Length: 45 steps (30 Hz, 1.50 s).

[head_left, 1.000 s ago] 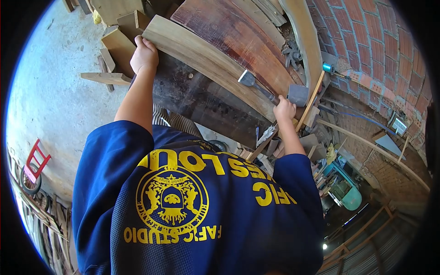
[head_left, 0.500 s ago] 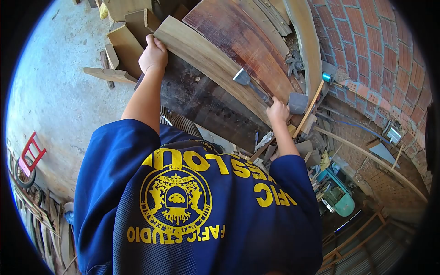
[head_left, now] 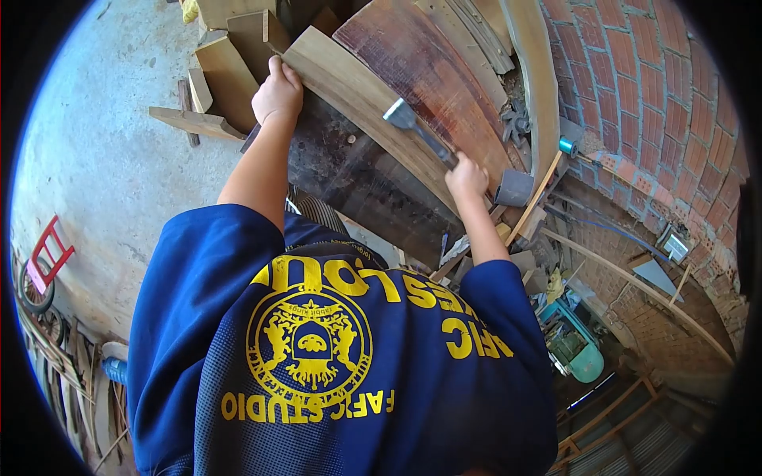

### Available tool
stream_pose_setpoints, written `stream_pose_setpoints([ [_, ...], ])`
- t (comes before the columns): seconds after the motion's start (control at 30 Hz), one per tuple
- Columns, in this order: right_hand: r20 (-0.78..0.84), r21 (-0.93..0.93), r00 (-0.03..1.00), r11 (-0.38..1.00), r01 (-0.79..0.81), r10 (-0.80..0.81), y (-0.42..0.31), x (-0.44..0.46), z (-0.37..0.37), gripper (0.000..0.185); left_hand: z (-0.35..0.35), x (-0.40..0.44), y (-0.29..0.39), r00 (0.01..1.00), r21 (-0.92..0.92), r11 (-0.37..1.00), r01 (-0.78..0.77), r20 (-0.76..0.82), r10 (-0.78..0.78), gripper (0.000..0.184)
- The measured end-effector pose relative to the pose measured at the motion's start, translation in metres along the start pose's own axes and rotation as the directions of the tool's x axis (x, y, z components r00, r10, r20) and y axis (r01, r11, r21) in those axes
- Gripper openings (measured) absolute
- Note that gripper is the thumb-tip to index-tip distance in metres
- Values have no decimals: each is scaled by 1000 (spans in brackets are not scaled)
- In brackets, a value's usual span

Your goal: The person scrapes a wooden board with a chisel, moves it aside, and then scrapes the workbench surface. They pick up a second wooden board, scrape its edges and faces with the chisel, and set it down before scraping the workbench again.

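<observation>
My left hand (head_left: 279, 91) is closed at the upper left end of a long light-brown plank (head_left: 361, 99), gripping its edge. The plank slants across a dark, stained worktop (head_left: 341, 170). In my right hand (head_left: 468, 176) is the dark handle of a scraper-like tool (head_left: 417, 129). Its wide, flat end has a pale edge and points up and left. The tool is over the plank's far edge; I cannot tell whether its blade touches the wood. A reddish-brown weathered board (head_left: 421, 59) lies just beyond the plank.
Wooden pieces (head_left: 226, 79) are stacked at the upper left. A grey block (head_left: 514, 188) sits right of my right hand, near a thin wooden strip (head_left: 536, 198). A brick wall (head_left: 627, 79) rises at the right. A teal machine (head_left: 583, 361) stands lower right.
The tool has moved up and left in my right hand, along the plank. My left hand still grips the plank's end. The whole view has shifted slightly.
</observation>
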State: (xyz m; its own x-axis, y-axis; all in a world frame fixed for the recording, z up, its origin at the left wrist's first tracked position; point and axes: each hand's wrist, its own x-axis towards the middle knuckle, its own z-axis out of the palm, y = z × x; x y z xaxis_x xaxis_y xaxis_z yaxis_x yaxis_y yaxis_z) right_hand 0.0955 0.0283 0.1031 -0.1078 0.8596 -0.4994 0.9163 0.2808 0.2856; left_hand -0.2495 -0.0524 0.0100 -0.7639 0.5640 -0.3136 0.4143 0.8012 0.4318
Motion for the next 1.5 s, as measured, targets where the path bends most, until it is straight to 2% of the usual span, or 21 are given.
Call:
stream_pose_setpoints([
  [0.13,50,-98,999,995,-7,12,0,3,-9,41,2,1,-2,999,-29,999,21,39,-20,34],
  [0.27,-17,18,997,997,79,-79,-65,33,-26,41,0,0,-1,999,-37,999,27,43,-25,33],
  [0.33,35,-5,993,994,112,-111,-93,41,-40,33,2,1,-3,1000,9,1000,-6,14,6,30],
  [0.47,7,34,996,996,87,-87,-72,28,-37,38,3,0,-4,1000,3,1000,3,8,-3,30],
  [0.6,39,-3,999,1000,25,-24,-17,13,-15,42,4,1,-4,1000,-9,1000,-13,-10,13,30],
  [0.67,39,-78,999,997,0,3,-3,13,-4,44,5,2,-6,1000,-9,1000,-20,-18,20,29],
  [0.93,41,-6,990,991,134,-134,-146,53,-63,39,4,2,-5,1000,-29,999,-22,-4,22,33],
  [1.0,19,-19,989,989,148,-147,-148,49,-65,27,4,1,-7,1000,-27,999,-18,1,18,33],
  [1.17,69,-10,996,998,63,-62,-81,26,-38,39,4,1,-5,999,-9,999,-41,-31,40,29],
  [1.27,94,-78,995,996,32,-25,-61,18,-30,38,3,1,-4,999,-12,999,-40,-24,40,28],
  [1.5,29,-21,991,991,131,-131,-143,49,-63,26,5,2,-5,999,-39,999,-32,-13,32,33],
])
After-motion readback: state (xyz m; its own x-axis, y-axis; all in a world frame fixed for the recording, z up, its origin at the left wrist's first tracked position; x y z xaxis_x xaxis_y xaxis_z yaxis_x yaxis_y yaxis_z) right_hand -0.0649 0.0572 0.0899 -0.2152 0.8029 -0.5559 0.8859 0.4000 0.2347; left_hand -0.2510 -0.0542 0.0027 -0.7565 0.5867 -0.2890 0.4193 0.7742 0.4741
